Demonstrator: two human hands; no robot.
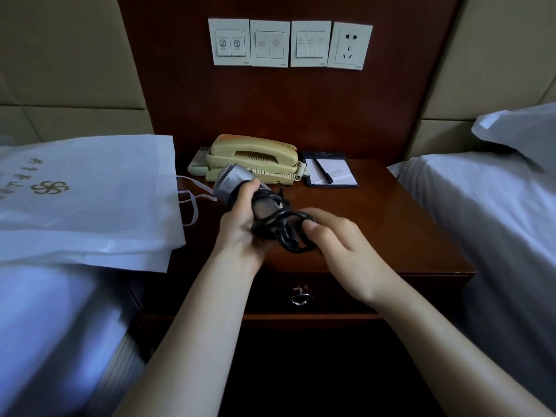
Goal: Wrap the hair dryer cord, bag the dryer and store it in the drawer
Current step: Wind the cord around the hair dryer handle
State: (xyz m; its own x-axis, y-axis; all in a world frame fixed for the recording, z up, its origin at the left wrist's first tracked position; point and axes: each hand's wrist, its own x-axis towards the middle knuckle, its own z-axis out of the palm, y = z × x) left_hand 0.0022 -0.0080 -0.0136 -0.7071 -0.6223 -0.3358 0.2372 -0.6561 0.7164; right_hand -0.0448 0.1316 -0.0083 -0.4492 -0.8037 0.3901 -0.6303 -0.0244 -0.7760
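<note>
My left hand (240,227) grips a grey hair dryer (233,180) above the wooden nightstand (391,224), nozzle pointing up and left. Its black cord (288,233) is looped around the handle in several turns. My right hand (340,239) pinches the cord loops just right of the handle. A white drawstring bag (90,200) with a gold logo lies flat on the left bed, its strings hanging toward the nightstand. The drawer (346,293) below the top is closed, with a metal ring pull (300,297).
A beige telephone (255,158) and a remote (198,164) stand at the back of the nightstand. A notepad with a pen (329,173) lies to their right. Wall switches and a socket (350,46) sit above. Beds flank both sides; a pillow (520,130) lies on the right one.
</note>
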